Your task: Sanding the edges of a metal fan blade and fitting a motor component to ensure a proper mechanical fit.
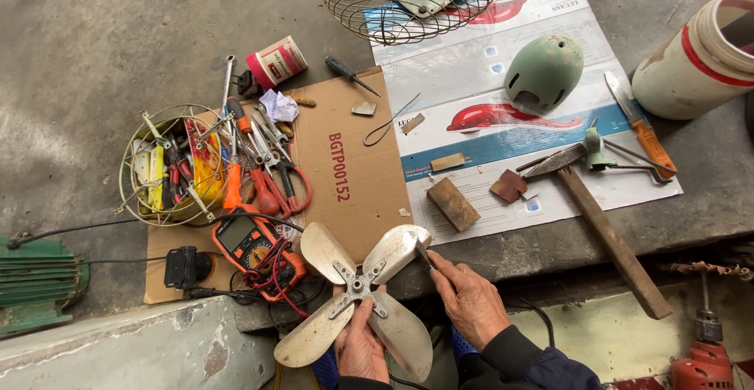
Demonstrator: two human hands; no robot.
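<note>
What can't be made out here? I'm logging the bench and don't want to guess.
Head view only:
- Left hand: its palm is hidden behind the metal fan blade it holds.
- Right hand: the small thing at its fingertips is too small to tell.
- Red drill: cut off by the bottom edge.
- White bucket: cut off by the right edge.

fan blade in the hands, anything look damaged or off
The metal fan blade, held by the left hand, looks worn: its four vanes are dull, stained and scuffed. The right hand touches the upper right vane's edge.
</note>
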